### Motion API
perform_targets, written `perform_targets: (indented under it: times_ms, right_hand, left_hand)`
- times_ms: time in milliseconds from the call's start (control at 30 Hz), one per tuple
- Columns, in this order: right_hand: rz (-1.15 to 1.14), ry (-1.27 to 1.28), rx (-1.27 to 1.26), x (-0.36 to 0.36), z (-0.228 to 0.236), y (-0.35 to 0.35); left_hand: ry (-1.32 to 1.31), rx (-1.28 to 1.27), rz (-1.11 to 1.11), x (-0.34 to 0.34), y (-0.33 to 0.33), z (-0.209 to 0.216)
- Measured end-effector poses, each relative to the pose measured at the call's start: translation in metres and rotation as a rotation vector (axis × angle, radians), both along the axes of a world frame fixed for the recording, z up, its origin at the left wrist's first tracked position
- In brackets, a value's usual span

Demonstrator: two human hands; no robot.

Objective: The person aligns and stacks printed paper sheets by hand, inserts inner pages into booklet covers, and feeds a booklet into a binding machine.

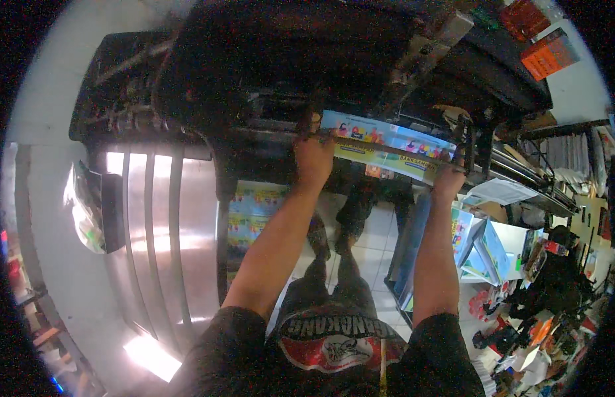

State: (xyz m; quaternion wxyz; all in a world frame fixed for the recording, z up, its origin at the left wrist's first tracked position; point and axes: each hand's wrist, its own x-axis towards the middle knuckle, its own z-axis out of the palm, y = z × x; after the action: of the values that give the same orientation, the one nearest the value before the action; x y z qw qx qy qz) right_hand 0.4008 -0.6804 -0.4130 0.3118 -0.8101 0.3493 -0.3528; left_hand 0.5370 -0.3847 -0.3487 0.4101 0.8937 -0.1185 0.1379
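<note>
A colourful printed sheet (360,126) in light blue and yellow lies across the front of a large dark machine (274,73). Over it, from one of my hands to the other, runs a narrow dark bar (390,149). My left hand (314,161) is closed at the bar's left end, by the sheet's left edge. At the opposite end my right hand (448,182) is closed too, lower and beside the sheet's right edge. Both arms reach forward, and shadow partly hides the fingertips.
A shiny metal panel (155,231) with vertical strips stands left. More printed sheets (251,218) show below the machine. At right, a table (513,241) bears folded blue-and-white prints, with cluttered items (546,298) beyond. Orange boxes (549,56) sit at the upper right.
</note>
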Motion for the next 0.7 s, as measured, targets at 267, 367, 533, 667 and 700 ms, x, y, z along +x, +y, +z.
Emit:
perform_targets:
  times_ms: [267,367,533,667,700]
  right_hand:
    - [-0.049,-0.025,0.032,0.006,0.019,0.015]
    - [-0.068,0.074,-0.003,-0.001,0.015,0.008]
    - [-0.007,-0.042,0.118,0.003,0.031,0.024]
    - [-0.024,0.096,0.029,0.000,0.027,0.017]
    - [0.004,0.037,0.032,0.001,0.024,0.016]
  left_hand:
    - [0.063,0.057,0.022,0.002,0.001,-0.009]
    - [-0.074,-0.089,0.008,0.002,-0.005,-0.004]
    - [0.042,0.015,0.053,-0.001,0.004,-0.010]
    - [0.055,0.058,0.049,0.003,0.003,-0.014]
    - [0.060,0.101,0.054,0.003,0.003,-0.016]
